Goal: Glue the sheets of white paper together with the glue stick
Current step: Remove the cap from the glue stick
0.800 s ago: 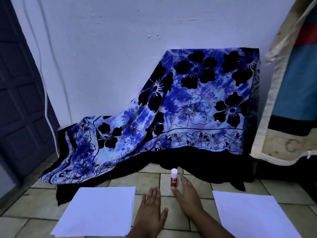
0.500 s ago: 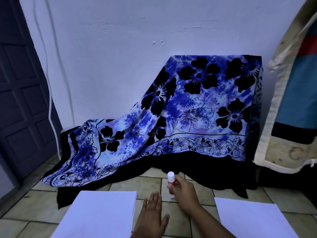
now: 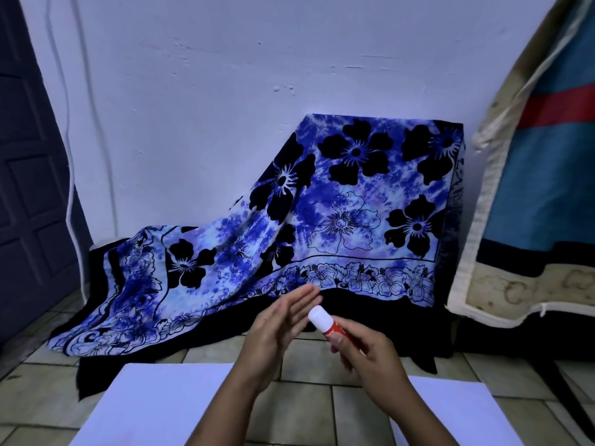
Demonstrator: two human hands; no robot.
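Observation:
My right hand [image 3: 370, 355] is raised above the tiled floor and grips a red glue stick [image 3: 325, 323] with a white cap, tilted up and to the left. My left hand [image 3: 277, 329] is lifted beside it, fingers straight and apart, its fingertips close to the white cap. A stack of white paper [image 3: 151, 410] lies on the floor at lower left, under my left forearm. A second white sheet [image 3: 463, 413] lies at lower right, partly hidden by my right forearm.
A blue floral cloth [image 3: 322, 214] drapes over something against the white wall, spilling onto the beige tile floor [image 3: 309, 410]. A dark door [image 3: 29, 188] stands at left. A worn mattress [image 3: 531, 188] leans at right.
My right hand took the glue stick off the floor and raised it. My left hand left the floor and rose beside the cap. The camera tilted so the papers sit lower in view.

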